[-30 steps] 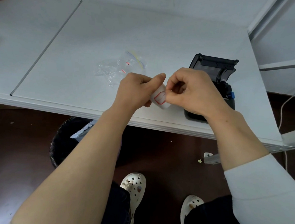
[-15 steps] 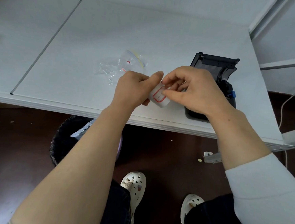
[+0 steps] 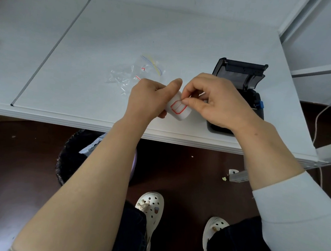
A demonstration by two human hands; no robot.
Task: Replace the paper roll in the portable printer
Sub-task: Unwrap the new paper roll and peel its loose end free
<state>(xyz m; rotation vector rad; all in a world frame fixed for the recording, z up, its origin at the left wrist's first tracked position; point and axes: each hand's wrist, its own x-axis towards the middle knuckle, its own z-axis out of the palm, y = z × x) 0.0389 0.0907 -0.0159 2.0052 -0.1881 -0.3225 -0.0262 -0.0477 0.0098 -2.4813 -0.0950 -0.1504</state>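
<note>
So, head view, only one on hand. Left hand (image 3: 149, 98) is curled round the paper roll (image 3: 178, 108), thumb lying over its top, holding it just above the front part of the white table (image 3: 108, 41). Roll is white w/ a red-outlined label facing up. Right hand (image 3: 214, 101) comes in from the other side; thumb and forefinger are pinched together at the roll's upper edge, right by the red label (whether they've got a loose paper end or just the roll's surface, can't tell, too small). Other right fingers are bent in loosely. Both hands touch the roll, so it's between them, off the table.

Portable printer (image 3: 241, 87) is black, sits on the table just behind and beside the right hand, near the table's right front corner. Its lid is tipped up & open toward the back; the hand hides most of the body, so the paper bay's inside can't be seen. Small blue part shows on its right side.

Crumpled clear plastic bag (image 3: 135, 73) lies on the table just behind the left hand, not touching the roll.

Under the table: dark bin (image 3: 73, 157) w/ a black liner on brown floor, left of the left forearm. Two white clogs (image 3: 150, 207) at the bottom.
</note>
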